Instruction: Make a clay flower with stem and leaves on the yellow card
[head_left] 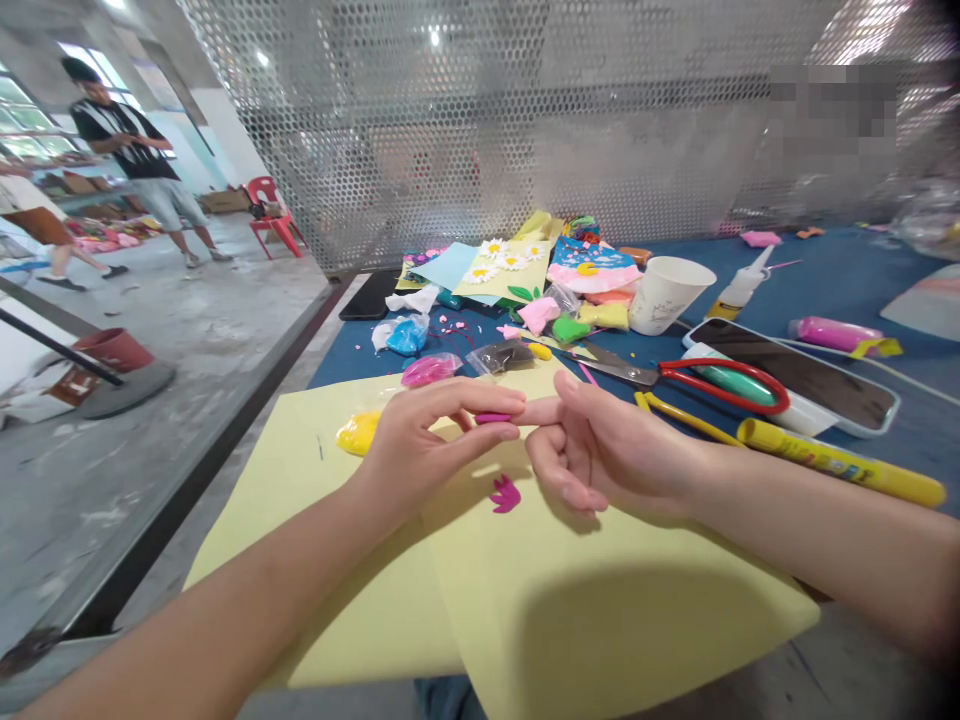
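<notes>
My left hand [431, 435] pinches a small flat piece of magenta modelling clay [493, 418] between its thumb and fingertips. From the right, my right hand [600, 440] points its index finger at that piece, the tip meeting its end and my left fingertips. Its other fingers are loosely curled with nothing visible in them. Just below both hands, a magenta petal-shaped clay piece [505, 494] with pointed lobes lies on the pale yellow paper [600, 600]. Yellow clay in a wrapper [358, 433] sits left of my left hand, partly covered by it.
Behind my hands are a pink clay packet [431, 369], red-handled scissors [720, 385], a paper cup [670, 295], a phone [802, 372] and a yellow glue stick [840, 463]. Daisy-decorated paper [510, 265] lies near the perforated metal panel [450, 130]. A person [127, 150] stands far left.
</notes>
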